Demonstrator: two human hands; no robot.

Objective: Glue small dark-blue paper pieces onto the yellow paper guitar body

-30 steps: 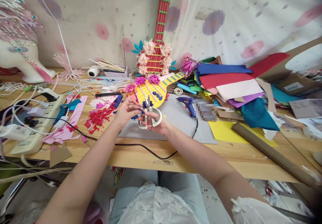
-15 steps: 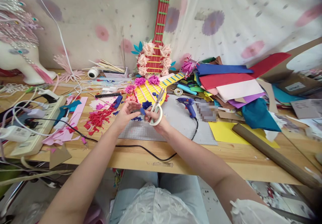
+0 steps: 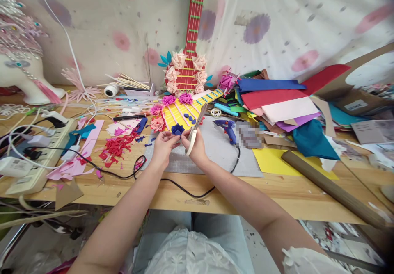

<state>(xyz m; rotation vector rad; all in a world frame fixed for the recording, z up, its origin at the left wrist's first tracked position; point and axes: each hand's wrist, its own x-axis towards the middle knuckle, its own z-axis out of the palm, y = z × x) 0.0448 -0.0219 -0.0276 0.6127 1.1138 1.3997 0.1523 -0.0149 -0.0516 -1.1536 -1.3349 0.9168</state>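
Both hands are up over the near-left part of the grey mat (image 3: 215,153), close together. The left hand (image 3: 164,143) has its grip pinched on a small blue paper flower (image 3: 177,130), fingertips at its lower edge. The right hand (image 3: 196,147) has its grip wrapped around the white handles of the scissors (image 3: 195,131). The blades look pressed together and point up and away, with the tips over the edge of the yellow paper guitar (image 3: 180,112). The right fingertips come right up to the flower too, touching or just about, can't tell which.

Room to move is kinda tight. The guitar sits just behind the flower, and the glue gun (image 3: 227,127) lies just to the right on the mat. Its black cord (image 3: 184,188) loops along the near edge of the mat toward the front edge of the surface (image 3: 246,210). Red scraps (image 3: 118,144) are scattered near the left wrist, with a power strip (image 3: 37,161) further out left. The bare part of the mat in front of the right hand is the most open bit. Further right are a yellow sheet (image 3: 277,161) and a cardboard tube (image 3: 332,188) lying at an angle, well apart from the hands. A stack of coloured paper (image 3: 277,97) is piled behind those.
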